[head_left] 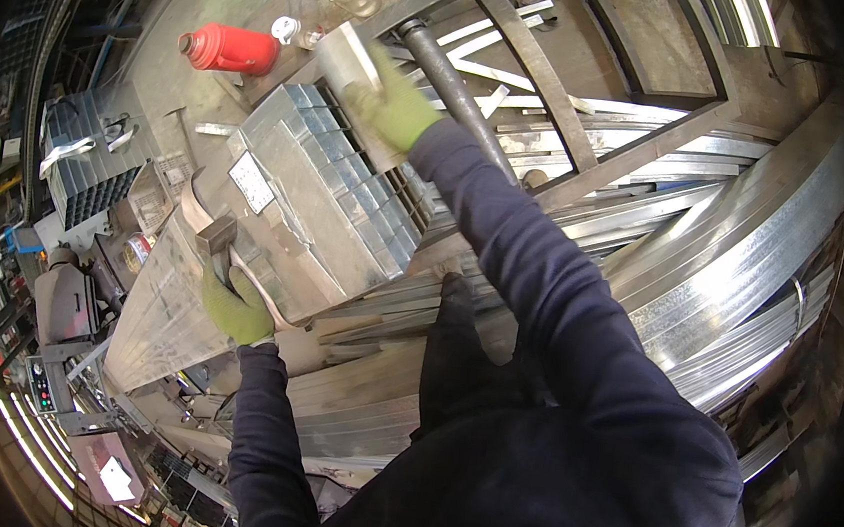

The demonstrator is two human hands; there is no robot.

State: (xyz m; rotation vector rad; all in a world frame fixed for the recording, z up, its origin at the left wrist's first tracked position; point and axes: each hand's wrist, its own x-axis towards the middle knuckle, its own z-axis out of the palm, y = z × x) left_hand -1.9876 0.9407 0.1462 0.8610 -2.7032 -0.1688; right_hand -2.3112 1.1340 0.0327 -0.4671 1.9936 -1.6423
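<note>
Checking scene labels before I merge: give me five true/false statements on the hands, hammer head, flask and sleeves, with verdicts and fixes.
1. The left hand wears a green glove. True.
2. The right hand is on the flask. False: the right hand is at a grey metal piece, and the red flask is apart from both hands.
3. A hammer head is close by the left hand. True.
4. The sleeves are white. False: the sleeves are dark.
5. The red flask is farther left in the picture than the grey metal piece. True.
</note>
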